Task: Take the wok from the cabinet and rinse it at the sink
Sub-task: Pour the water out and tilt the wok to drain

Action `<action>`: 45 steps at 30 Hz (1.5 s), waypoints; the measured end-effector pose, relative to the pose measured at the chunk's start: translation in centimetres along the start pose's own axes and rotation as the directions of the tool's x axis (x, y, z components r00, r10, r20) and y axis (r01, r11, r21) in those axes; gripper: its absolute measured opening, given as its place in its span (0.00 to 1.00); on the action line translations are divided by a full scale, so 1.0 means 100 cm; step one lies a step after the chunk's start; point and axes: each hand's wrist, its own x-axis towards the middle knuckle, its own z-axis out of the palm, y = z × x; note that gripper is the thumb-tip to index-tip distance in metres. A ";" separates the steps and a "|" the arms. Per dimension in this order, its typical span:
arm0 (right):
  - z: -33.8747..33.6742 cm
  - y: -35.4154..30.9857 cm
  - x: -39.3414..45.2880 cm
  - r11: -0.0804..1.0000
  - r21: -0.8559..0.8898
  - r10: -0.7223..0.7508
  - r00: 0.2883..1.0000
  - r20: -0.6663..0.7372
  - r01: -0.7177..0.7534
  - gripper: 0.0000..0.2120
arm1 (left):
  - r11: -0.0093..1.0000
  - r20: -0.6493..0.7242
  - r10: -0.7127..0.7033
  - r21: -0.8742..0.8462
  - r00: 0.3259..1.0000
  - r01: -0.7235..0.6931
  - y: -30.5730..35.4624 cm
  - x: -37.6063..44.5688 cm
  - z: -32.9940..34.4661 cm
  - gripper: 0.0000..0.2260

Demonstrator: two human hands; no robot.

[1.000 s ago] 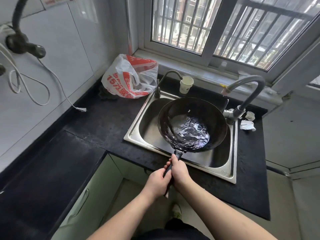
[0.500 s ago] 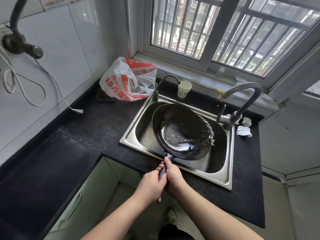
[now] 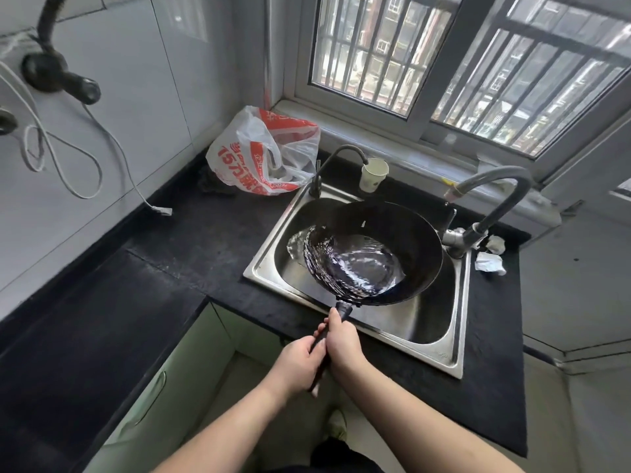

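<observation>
— Where was the wok (image 3: pixel 403 240)?
— Over the sink (image 3: pixel 440 322) w/ water (image 3: pixel 355 268) sloshing left. Your left hand (image 3: pixel 297 365) & right hand (image 3: pixel 343 343) had fingers wrapped tight round its handle (image 3: pixel 342 310) — both gripping.

1. Most of the wok handle (image 3: pixel 333 327) is hidden inside the left hand (image 3: pixel 296 365) and right hand (image 3: pixel 343 346).
2. The wok (image 3: pixel 392 240) covers the sink (image 3: pixel 440 356) drain.
3. Print on the plastic bag (image 3: pixel 263 155), left of the sink, is too blurred to read.
</observation>
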 end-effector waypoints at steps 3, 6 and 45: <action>0.001 -0.003 -0.001 0.993 0.097 0.073 0.997 0.015 -0.074 0.16 | 1.000 0.005 -0.003 0.015 1.000 0.003 0.006 0.001 -0.004 0.14; 0.003 -0.008 -0.002 0.980 0.154 0.120 0.992 0.048 -0.126 0.17 | 0.998 -0.011 0.007 0.070 1.000 -0.007 0.014 0.003 -0.013 0.15; 0.017 -0.010 0.015 0.995 -0.084 -0.020 0.951 0.309 0.048 0.10 | 0.997 -0.056 -0.045 0.067 0.997 0.048 0.010 -0.007 -0.038 0.08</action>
